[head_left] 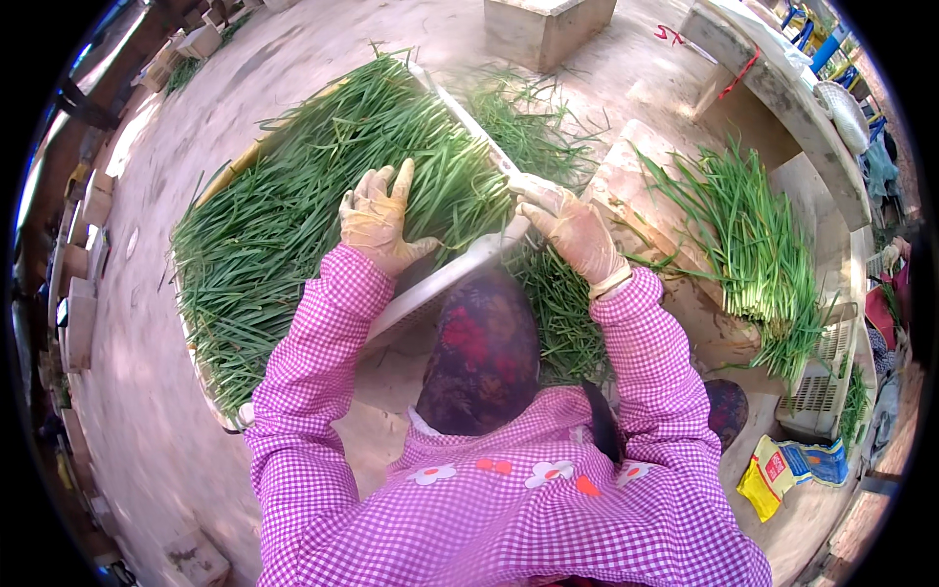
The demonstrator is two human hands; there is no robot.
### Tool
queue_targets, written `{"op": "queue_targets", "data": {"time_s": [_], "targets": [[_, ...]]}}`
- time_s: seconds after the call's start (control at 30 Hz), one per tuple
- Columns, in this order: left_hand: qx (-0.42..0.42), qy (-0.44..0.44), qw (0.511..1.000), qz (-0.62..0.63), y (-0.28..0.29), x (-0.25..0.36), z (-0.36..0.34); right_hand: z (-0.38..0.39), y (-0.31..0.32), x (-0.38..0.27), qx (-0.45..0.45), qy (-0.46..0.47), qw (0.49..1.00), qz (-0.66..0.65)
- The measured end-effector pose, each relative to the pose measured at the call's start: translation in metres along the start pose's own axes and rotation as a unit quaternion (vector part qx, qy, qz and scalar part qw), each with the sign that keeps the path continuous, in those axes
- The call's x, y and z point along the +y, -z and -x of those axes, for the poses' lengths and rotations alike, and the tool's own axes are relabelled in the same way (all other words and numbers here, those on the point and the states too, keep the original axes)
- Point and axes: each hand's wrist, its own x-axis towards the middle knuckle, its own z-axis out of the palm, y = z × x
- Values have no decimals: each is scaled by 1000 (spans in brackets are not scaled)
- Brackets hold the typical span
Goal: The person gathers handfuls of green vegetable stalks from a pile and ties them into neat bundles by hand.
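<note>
A large white plastic crate (pixel 464 262) is heaped with long green chives (pixel 293 215) in front of me and to the left. My left hand (pixel 380 221), in a pale thin glove, lies on the chives near the crate's near side, fingers spread. At the crate's right corner my right hand (pixel 572 233), gloved the same way, has its fingers closed on the white rim. The chives' pale cut ends point toward this corner. Its underside and far edge are mostly hidden by the leaves.
More loose chives (pixel 567 323) lie right of the crate, beside my knee. A bundle of chives (pixel 758 240) rests on a low board (pixel 636 186) to the right. Beyond are a basket (pixel 820 386), a yellow-blue packet (pixel 787 470), a concrete block (pixel 548 29) and a curved bench (pixel 782 88).
</note>
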Motion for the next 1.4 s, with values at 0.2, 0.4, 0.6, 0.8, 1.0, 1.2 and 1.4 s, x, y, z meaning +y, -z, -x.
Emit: {"op": "queue_targets", "data": {"time_s": [0.2,0.4,0.6,0.8,1.0,1.2,1.4], "targets": [[127,-96,903,399,31,41,55,-23,17,4,13,-18,1000,17],[-171,62,610,771,-4,61,69,-27,-32,-9,-30,-21,975,221],[-186,133,416,880,-20,53,57,-61,-80,-7,-4,-13,961,277],[-213,162,68,961,-45,52,37,-127,-87,-22,-44,51,947,314],[-164,158,-147,963,-51,54,8,-157,-83,-40,-144,87,942,290],[-70,193,-305,930,-51,71,-8,-187,-21,-51,-74,-38,926,367],[17,201,-146,968,-71,76,-8,-238,-74,-30,-79,62,955,277]]}}
